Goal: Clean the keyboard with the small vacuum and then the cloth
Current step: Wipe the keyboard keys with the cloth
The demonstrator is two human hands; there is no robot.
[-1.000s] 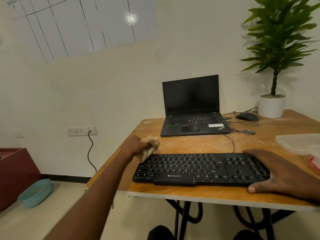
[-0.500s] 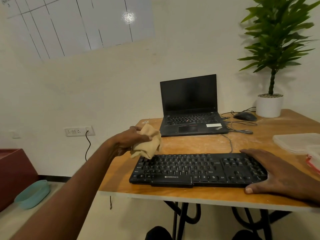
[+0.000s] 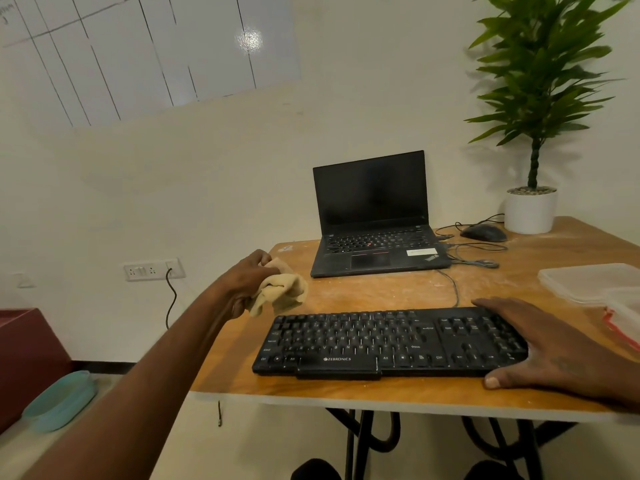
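A black keyboard (image 3: 363,342) lies near the front edge of the wooden table (image 3: 381,294). My left hand (image 3: 247,284) is shut on a crumpled beige cloth (image 3: 282,291), held above the table just off the keyboard's far left corner, not touching the keys. My right hand (image 3: 550,348) lies flat with spread fingers on the keyboard's right end, over the number pad, thumb at the front edge. No vacuum is in view.
An open black laptop (image 3: 374,216) stands behind the keyboard, with a mouse (image 3: 483,232), cables and a potted plant (image 3: 530,211) at the back right. Clear plastic containers (image 3: 595,282) sit at the right edge. A teal tub (image 3: 59,400) lies on the floor to the left.
My left hand lifted the cloth off the keyboard's left end and drew it up and to the left. My right hand stayed on the keyboard's right end.
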